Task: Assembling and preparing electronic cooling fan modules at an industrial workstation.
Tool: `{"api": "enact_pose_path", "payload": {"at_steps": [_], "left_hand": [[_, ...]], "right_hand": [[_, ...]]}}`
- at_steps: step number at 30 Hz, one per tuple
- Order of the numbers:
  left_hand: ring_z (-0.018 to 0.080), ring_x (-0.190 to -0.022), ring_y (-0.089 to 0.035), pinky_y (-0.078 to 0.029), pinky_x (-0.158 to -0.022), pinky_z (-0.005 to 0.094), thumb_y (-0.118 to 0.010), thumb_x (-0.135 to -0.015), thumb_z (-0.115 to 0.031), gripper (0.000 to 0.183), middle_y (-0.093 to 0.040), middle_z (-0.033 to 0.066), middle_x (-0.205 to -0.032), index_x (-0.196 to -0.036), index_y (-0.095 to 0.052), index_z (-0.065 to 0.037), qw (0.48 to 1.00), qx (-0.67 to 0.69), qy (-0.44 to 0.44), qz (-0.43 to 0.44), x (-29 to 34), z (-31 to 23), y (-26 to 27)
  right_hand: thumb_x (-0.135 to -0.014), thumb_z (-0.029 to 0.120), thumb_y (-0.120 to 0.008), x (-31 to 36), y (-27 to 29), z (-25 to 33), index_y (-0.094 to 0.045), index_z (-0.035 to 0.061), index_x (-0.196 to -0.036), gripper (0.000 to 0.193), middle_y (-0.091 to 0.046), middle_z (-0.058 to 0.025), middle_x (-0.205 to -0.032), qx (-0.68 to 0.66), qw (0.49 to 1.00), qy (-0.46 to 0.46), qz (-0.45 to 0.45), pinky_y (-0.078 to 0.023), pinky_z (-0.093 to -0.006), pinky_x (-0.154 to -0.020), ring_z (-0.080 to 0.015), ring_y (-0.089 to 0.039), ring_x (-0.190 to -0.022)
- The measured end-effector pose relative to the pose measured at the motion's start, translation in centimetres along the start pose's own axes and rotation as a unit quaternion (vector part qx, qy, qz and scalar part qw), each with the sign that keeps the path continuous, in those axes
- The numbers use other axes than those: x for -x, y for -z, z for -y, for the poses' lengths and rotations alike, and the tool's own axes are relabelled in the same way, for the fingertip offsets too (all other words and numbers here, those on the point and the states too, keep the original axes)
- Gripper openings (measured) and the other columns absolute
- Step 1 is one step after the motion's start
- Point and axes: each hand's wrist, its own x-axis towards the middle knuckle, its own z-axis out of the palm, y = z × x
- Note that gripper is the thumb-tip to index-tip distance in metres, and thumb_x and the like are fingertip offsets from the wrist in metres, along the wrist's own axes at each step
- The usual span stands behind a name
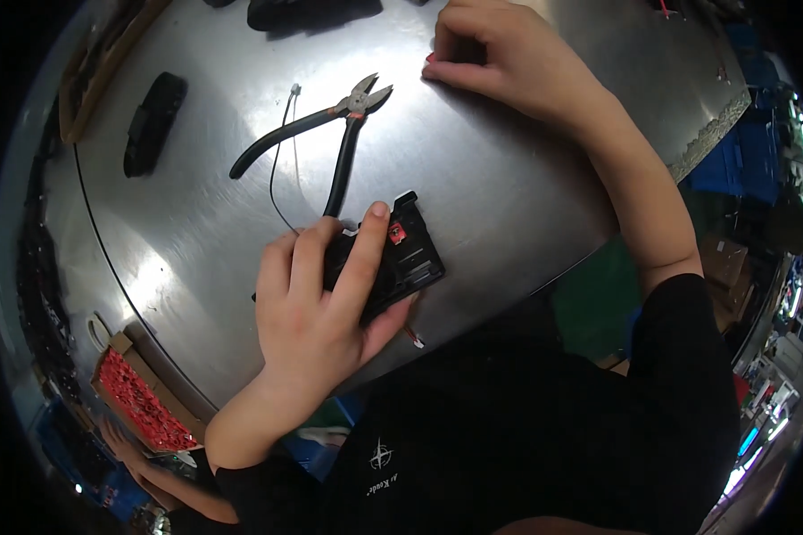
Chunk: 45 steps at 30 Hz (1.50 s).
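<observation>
My left hand (308, 299) grips a black plastic housing (424, 259) near the table's front edge, its fingers spread over the top and the thumb along the near side. A small red piece (397, 234) sits inside the housing, beside my index fingertip. A short lead with a white connector (417, 340) pokes out below the thumb. Farther off to the right, my right hand (522, 67) is closed in a pinch on a tiny red piece (431, 59), mostly hidden by the fingers. Between the hands lie black-handled diagonal cutters (357, 102), jaws apart, with a thin dark cable (272, 183) alongside.
On the metal table (517, 205), another black plastic part (154, 125) lies at the left and a dark object (312, 12) at the far edge. A cardboard box (165, 379) of small red parts stands at the lower left, near a tape roll (97, 332) and another person's hand (125, 448).
</observation>
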Motion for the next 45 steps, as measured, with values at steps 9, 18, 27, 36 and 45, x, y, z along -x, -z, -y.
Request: {"api": "enact_pose_path", "payload": {"at_steps": [9, 18, 27, 36, 45], "left_hand": [[0.0311, -0.094, -0.056, -0.050, -0.082, 0.0394, -0.081, -0.074, -0.037, 0.072, -0.058, 0.0136, -0.115, -0.141, -0.064, -0.018, 1.000, -0.001, 0.005, 0.000, 0.3, 0.2, 0.0], [0.0335, -0.098, -0.056, -0.050, -0.083, 0.0412, -0.086, -0.074, -0.029, 0.075, -0.057, 0.0152, -0.114, -0.142, -0.060, -0.009, 0.997, 0.059, 0.043, -0.011, 0.6, 0.4, 0.5], [0.0326, -0.096, -0.057, -0.050, -0.080, 0.0408, -0.084, -0.077, -0.034, 0.073, -0.058, 0.0137, -0.110, -0.138, -0.059, -0.003, 0.997, 0.052, 0.055, -0.018, 0.9, 0.5, 0.0], [0.0322, -0.095, -0.057, -0.050, -0.079, 0.0409, -0.083, -0.079, -0.035, 0.072, -0.058, 0.0129, -0.110, -0.138, -0.059, -0.003, 0.997, 0.050, 0.051, -0.023, 0.8, 0.4, -0.3], [0.0326, -0.096, -0.058, -0.051, -0.080, 0.0414, -0.084, -0.076, -0.034, 0.074, -0.058, 0.0130, -0.111, -0.138, -0.059, -0.004, 0.997, 0.047, 0.053, -0.026, 0.7, 0.7, -0.5]], "right_hand": [[-0.090, 0.021, -0.076, -1.3, -1.6, -4.1, -0.065, 0.0010, -0.099, 0.025, -0.067, -0.0119, -0.095, -0.154, 0.931, 0.307, -0.120, -0.053, -0.0340, -0.069, -0.0218, -0.065, -0.081], [-0.084, 0.003, -0.080, 1.7, -0.7, 4.2, -0.074, 0.0012, -0.096, 0.013, -0.075, -0.0088, -0.098, -0.104, 0.980, 0.160, -0.054, -0.057, -0.0297, -0.078, -0.0202, -0.073, -0.090], [-0.070, -0.001, -0.085, 3.8, -3.4, 8.5, -0.073, 0.0029, -0.093, 0.025, -0.072, -0.0091, -0.096, -0.079, 0.963, 0.256, -0.036, -0.054, -0.0316, -0.066, -0.0222, -0.067, -0.079], [-0.070, -0.001, -0.084, 3.9, -3.4, 8.4, -0.074, 0.0033, -0.094, 0.027, -0.071, -0.0066, -0.095, -0.084, 0.967, 0.240, -0.026, -0.052, -0.0323, -0.066, -0.0220, -0.066, -0.079], [-0.088, 0.006, -0.076, 5.5, -0.8, 10.4, -0.071, 0.0081, -0.124, 0.036, -0.054, -0.0055, -0.064, -0.151, 0.975, -0.003, 0.163, -0.039, -0.0316, -0.051, -0.0182, -0.052, -0.053]]}}
